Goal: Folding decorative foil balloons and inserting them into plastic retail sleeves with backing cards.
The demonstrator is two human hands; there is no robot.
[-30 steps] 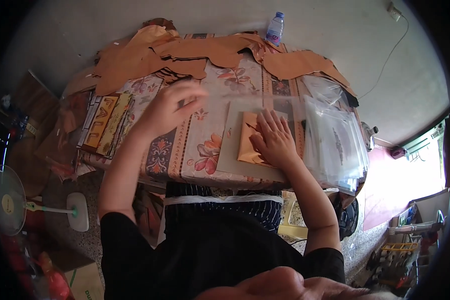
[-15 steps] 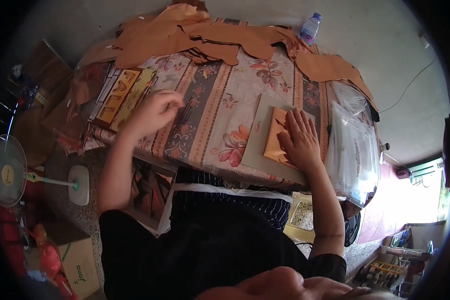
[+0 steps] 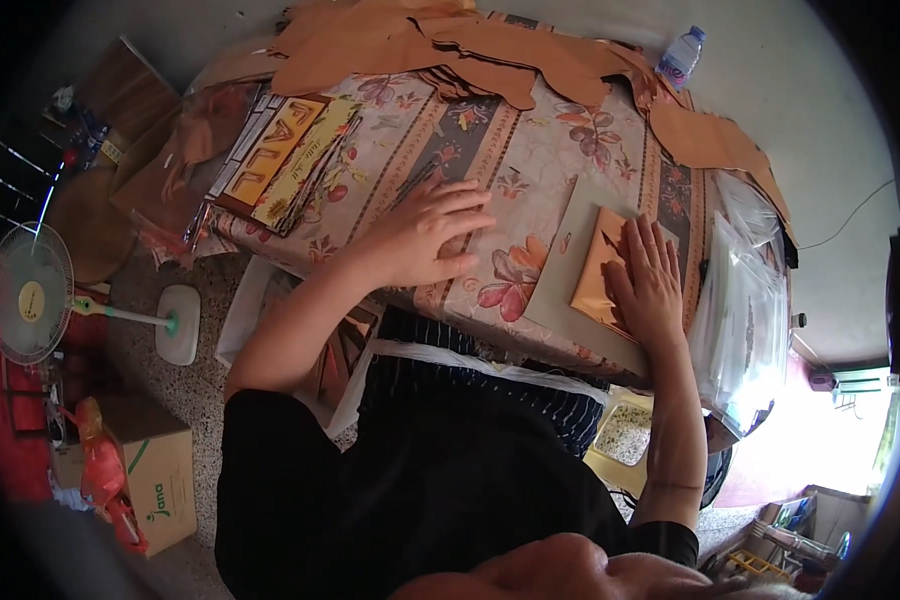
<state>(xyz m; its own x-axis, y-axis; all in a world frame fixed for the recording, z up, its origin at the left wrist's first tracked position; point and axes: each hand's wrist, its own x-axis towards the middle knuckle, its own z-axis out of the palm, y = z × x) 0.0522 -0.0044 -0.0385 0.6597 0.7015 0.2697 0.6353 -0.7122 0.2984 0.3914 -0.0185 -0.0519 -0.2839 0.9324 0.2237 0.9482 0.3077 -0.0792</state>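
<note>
My right hand (image 3: 654, 280) lies flat with fingers stretched over a folded tan leather-like piece (image 3: 598, 262). That piece rests on a grey board (image 3: 558, 290) at the right of the table. Part of the folded piece is hidden beneath my palm. My left hand (image 3: 430, 235) is above the flowered tablecloth (image 3: 390, 140), fingers spread and nothing in them. To its left is a stack of printed decorative signs or cards (image 3: 288, 165), yellow and cream on top.
Large brown cut sheets (image 3: 370, 50) cover the table's far side. A water bottle (image 3: 681, 57) stands at the back right. Clear plastic sleeves (image 3: 745, 310) are piled at the right edge. On the floor at left are a fan (image 3: 32, 300) and a cardboard box (image 3: 160, 480).
My left hand has moved right, from beside the stacked signs toward the middle of the table, and its fingers have spread. My right hand stays on the folded piece. The whole view has shifted.
</note>
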